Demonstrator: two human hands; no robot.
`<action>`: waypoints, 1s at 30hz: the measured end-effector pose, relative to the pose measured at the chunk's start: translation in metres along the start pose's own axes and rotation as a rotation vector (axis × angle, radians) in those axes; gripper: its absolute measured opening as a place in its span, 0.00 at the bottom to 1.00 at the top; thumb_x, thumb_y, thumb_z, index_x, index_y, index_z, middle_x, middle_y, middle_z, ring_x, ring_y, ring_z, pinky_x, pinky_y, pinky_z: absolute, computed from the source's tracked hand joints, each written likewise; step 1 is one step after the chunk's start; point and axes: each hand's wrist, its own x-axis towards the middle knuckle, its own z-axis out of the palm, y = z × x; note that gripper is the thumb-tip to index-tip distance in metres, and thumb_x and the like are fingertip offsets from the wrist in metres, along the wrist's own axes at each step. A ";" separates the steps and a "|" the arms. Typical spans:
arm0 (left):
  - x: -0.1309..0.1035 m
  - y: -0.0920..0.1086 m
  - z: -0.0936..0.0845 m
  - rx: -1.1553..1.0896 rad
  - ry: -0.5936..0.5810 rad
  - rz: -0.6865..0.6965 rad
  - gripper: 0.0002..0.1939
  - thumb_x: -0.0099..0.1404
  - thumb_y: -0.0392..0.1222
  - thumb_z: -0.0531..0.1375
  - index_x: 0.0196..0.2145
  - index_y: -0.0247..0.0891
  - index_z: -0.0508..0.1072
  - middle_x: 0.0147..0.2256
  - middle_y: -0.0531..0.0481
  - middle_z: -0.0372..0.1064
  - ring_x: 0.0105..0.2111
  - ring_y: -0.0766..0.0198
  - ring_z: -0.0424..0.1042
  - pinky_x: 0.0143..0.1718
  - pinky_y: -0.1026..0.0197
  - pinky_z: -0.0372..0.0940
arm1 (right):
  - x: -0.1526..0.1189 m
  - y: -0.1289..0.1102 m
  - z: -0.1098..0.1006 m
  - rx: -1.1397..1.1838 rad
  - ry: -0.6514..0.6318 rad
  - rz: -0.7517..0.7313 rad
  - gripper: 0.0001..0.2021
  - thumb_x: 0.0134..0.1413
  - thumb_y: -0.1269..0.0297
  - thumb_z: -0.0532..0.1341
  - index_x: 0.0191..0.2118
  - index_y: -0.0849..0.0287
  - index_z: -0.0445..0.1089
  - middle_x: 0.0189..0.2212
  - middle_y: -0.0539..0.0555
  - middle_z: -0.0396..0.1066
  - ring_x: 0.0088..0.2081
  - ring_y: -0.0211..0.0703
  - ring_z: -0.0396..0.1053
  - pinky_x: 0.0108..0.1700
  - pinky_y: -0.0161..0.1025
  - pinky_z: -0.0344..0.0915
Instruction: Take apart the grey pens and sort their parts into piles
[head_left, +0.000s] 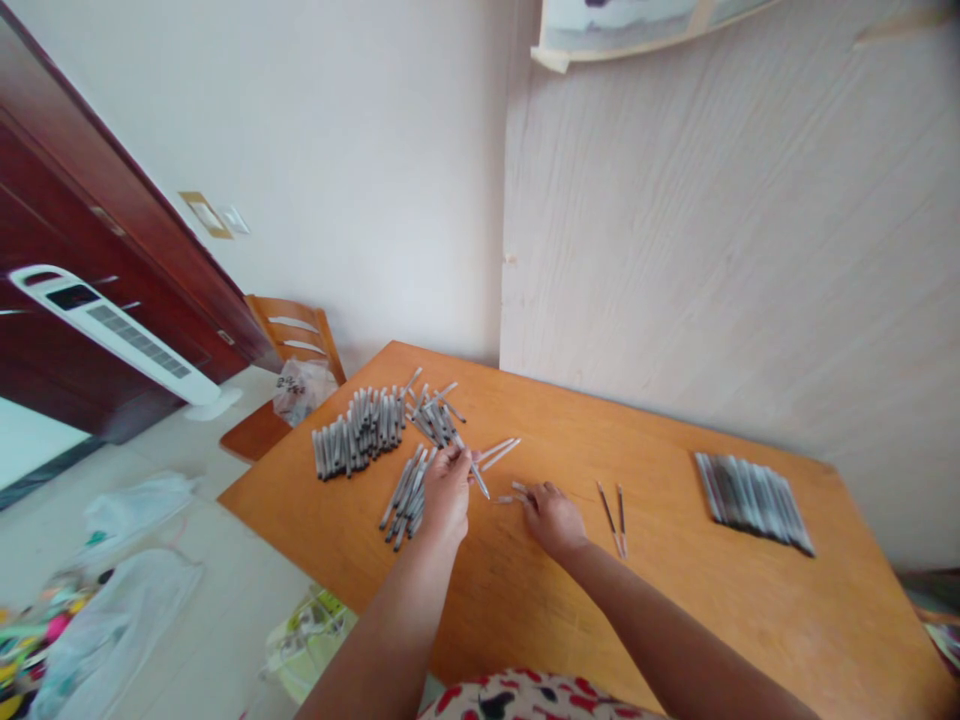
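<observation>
A slim pen (480, 480) with a clear barrel points down and to the right from my left hand (448, 497), whose fingers are closed around it. My right hand (555, 518) rests low on the table, fingertips pinched at a small clear piece (519, 488) that looks like a pen cap. Another short clear piece (503, 500) lies just left of those fingertips. Beyond my hands are two clear empty pen barrels (499, 452). To the right of my right hand, two dark ink refills (611, 520) lie side by side.
Many dark-capped pens (364, 430) are heaped at the table's left, with a smaller group (405, 500) by my left wrist. A row of pens (754, 503) lies at the right. The wooden table (675, 620) meets the wall; a chair (296, 335) stands beyond its left edge.
</observation>
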 end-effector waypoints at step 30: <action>-0.012 0.045 0.048 -0.252 -0.138 -0.017 0.18 0.51 0.49 0.68 0.35 0.38 0.67 0.35 0.47 0.74 0.31 0.67 0.73 0.35 0.63 0.63 | -0.030 -0.039 -0.086 1.503 -0.071 0.094 0.11 0.51 0.56 0.64 0.30 0.59 0.67 0.26 0.52 0.74 0.23 0.33 0.66 0.25 0.31 0.61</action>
